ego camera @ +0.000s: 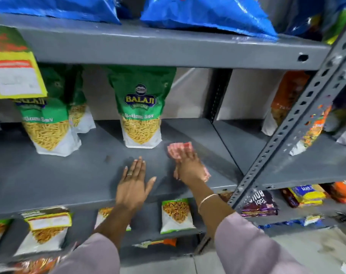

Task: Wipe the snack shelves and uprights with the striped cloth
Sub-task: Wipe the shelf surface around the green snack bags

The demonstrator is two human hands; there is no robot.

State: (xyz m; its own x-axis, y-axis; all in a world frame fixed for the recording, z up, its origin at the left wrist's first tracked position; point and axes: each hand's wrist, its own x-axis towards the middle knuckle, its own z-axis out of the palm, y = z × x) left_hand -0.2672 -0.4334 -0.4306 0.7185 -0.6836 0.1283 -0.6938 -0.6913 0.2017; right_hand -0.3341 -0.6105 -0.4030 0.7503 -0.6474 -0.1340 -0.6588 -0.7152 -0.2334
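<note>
The striped red-and-white cloth (179, 150) lies pressed flat on the grey middle shelf (49, 175), just right of a green Balaji sev bag (141, 107). My right hand (189, 169) lies on top of the cloth and holds it against the shelf surface. My left hand (133, 183) rests flat on the same shelf to the left, fingers spread, holding nothing. A perforated grey upright (298, 117) runs diagonally at the right.
More green sev bags (49, 119) stand at the left of the shelf. Blue bags (207, 12) sit on the shelf above. An orange bag (287, 95) stands in the right bay. Small snack packets (177, 214) fill the lower shelf.
</note>
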